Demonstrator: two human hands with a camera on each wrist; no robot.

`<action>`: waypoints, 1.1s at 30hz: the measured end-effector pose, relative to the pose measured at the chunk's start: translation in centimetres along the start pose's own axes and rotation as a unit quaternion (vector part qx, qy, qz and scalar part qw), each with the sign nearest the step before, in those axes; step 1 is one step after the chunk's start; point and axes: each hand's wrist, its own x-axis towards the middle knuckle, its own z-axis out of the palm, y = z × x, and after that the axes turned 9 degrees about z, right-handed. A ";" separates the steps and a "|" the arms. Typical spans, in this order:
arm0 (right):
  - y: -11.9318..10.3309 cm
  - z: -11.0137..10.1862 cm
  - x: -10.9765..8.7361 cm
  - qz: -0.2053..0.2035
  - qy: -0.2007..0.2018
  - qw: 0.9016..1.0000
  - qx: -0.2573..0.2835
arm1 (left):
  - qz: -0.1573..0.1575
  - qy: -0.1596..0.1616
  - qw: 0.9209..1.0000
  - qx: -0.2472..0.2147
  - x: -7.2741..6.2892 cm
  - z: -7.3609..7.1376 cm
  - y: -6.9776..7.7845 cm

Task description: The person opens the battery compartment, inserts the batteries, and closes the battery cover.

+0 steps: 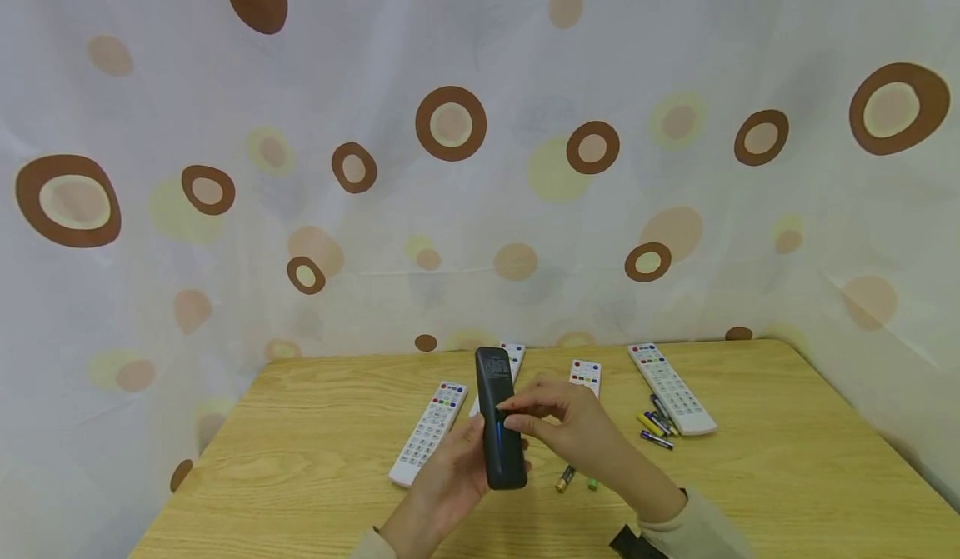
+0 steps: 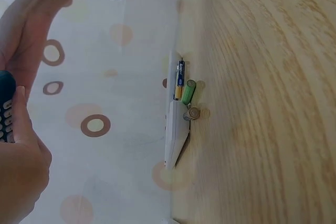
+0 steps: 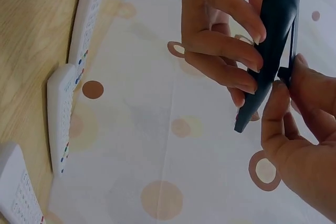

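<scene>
My left hand (image 1: 453, 469) grips a black remote control (image 1: 504, 466) above the table, its labelled back towards the head camera. Its fingers wrap the case in the right wrist view. With thumb and fingertip, my right hand (image 1: 573, 426) pinches the end of the remote's thin black battery cover (image 3: 294, 38). That cover stands tilted away from the case, with a gap between them. Something blue (image 1: 498, 428) shows on the back, just below the right fingertips; what it is cannot be made out. In the left wrist view only part of the remote (image 2: 6, 90) appears.
White remotes lie on the wooden table (image 1: 300, 451): one at left (image 1: 429, 434), one at right (image 1: 672, 388), two partly hidden behind the hands. Several loose batteries (image 1: 657, 440) lie beside the right one. A gold-ended battery (image 1: 565, 479) and a green battery (image 1: 593, 484) lie nearer. A patterned curtain hangs behind.
</scene>
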 end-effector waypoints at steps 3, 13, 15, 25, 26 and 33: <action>0.0 0.2 -0.2 -0.018 0.030 0.999 -0.030 | -0.001 -0.001 1.000 0.001 0.1 0.1 0.2; 1.0 0.9 -0.1 -0.030 0.047 0.998 0.026 | 0.008 0.009 1.000 0.011 0.0 0.2 0.5; 1.1 0.6 0.1 0.019 0.031 0.999 0.039 | 0.011 0.008 1.000 0.028 0.0 0.1 0.5; 1.2 0.2 0.2 0.171 -0.033 0.983 0.064 | 0.006 0.010 0.998 0.061 -0.2 -0.1 0.6; 1.2 0.2 0.1 0.173 -0.032 0.982 0.066 | 0.004 0.011 0.998 0.065 -0.2 -0.1 0.7; 1.4 0.4 -0.3 0.154 -0.035 0.985 0.069 | -0.010 0.030 0.991 0.127 0.3 -0.4 1.1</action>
